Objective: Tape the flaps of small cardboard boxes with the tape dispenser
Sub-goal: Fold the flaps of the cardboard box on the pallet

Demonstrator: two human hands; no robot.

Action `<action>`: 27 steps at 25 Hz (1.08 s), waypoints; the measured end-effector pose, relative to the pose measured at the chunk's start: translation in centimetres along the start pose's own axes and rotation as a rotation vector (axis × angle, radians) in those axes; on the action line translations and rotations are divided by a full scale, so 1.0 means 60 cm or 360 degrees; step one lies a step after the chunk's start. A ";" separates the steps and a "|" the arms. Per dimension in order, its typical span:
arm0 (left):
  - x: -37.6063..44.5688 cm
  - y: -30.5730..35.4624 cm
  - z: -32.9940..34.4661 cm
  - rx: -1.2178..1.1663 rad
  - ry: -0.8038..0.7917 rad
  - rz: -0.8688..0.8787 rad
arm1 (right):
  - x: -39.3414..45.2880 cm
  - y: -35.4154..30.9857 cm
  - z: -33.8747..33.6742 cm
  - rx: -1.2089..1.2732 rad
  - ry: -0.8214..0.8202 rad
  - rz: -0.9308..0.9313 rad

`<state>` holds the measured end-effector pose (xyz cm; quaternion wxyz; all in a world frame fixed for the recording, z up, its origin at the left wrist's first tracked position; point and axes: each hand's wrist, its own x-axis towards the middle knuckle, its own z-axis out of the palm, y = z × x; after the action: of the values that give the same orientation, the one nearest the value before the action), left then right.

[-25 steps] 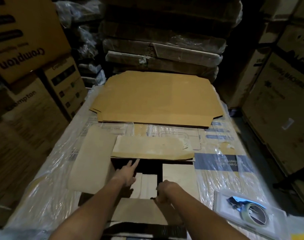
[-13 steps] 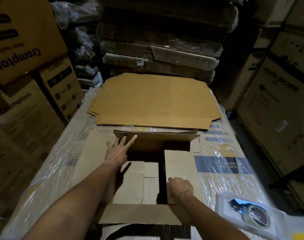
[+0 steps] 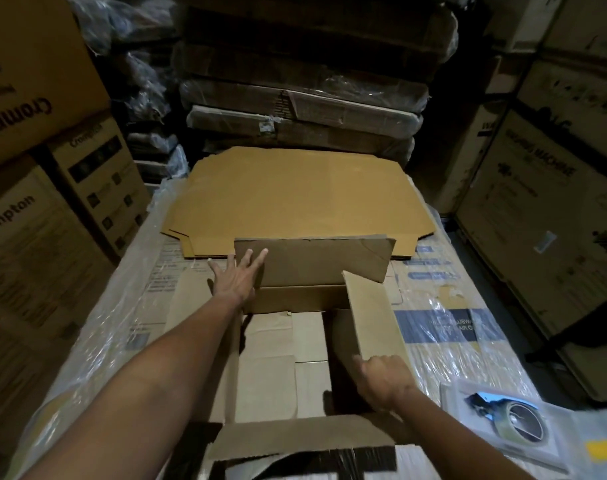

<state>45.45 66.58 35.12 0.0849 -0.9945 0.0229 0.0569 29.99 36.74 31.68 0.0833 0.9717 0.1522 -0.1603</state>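
An open cardboard box [image 3: 288, 362] sits in the middle of a plastic-wrapped surface [image 3: 444, 327], close to the viewer. All four flaps are up or spread. The far flap [image 3: 316, 265] stands nearly upright. The right flap [image 3: 371, 313] is tilted partway up. The near flap [image 3: 295, 441] lies outward toward the viewer.

The left hand [image 3: 238, 278] is flat with fingers spread straight, pressing against the left end of the far flap. The right hand [image 3: 385, 379] has its fingers curled on the near end of the right flap, holding it.

The tape dispenser [image 3: 513, 419], with a roll of tape in it, lies on a clear tray [image 3: 468, 393] at the lower right of the surface, near the right forearm and untouched.

Beyond the box, a large flat sheet of tan cardboard [image 3: 295, 199] lies on the surface. Stacks of printed cartons [image 3: 46, 209] stand on both sides, and wrapped bundles of flattened cardboard [image 3: 302, 109] are piled behind.
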 end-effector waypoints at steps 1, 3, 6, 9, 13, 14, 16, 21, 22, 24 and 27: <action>0.001 -0.001 -0.002 -0.0003 0.0004 0.0014 | -0.005 0.009 -0.004 0.0075 0.0033 0.0052; 0.004 -0.001 -0.005 -0.0014 0.0015 0.0044 | -0.002 0.020 0.007 0.0249 -0.0101 0.0165; 0.004 -0.008 -0.005 0.0001 0.0038 0.0081 | 0.013 0.015 0.038 0.0308 -0.0667 0.0158; -0.005 -0.018 0.006 0.0050 0.0119 0.0107 | 0.019 -0.008 0.045 0.0413 -0.0835 0.0210; -0.024 -0.048 0.025 0.0194 0.0245 0.0112 | 0.059 -0.047 0.006 0.0378 -0.0372 0.0171; -0.028 -0.054 0.025 0.0192 0.0270 0.0089 | 0.075 -0.050 -0.016 0.0300 -0.0205 0.0111; -0.037 -0.064 0.018 0.0206 0.0275 0.0077 | 0.118 -0.048 -0.069 0.0063 -0.0013 -0.0032; -0.061 -0.078 0.011 0.0014 0.0100 -0.0056 | 0.212 -0.001 -0.177 -0.0215 0.0090 0.0035; -0.068 -0.079 0.009 -0.0053 0.0069 -0.0168 | 0.224 0.011 -0.187 -0.0180 0.0087 0.0070; -0.080 -0.084 0.005 -0.0190 -0.0043 -0.0433 | 0.238 0.028 -0.199 -0.0115 0.0060 0.0107; -0.093 -0.105 0.004 -0.0538 -0.0263 -0.0825 | 0.250 0.041 -0.203 -0.0039 0.0026 0.0107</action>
<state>40.22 73.03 36.61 -0.0684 -0.9593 -0.2479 0.1169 47.78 41.02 38.27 0.0992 0.9765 0.1220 -0.1475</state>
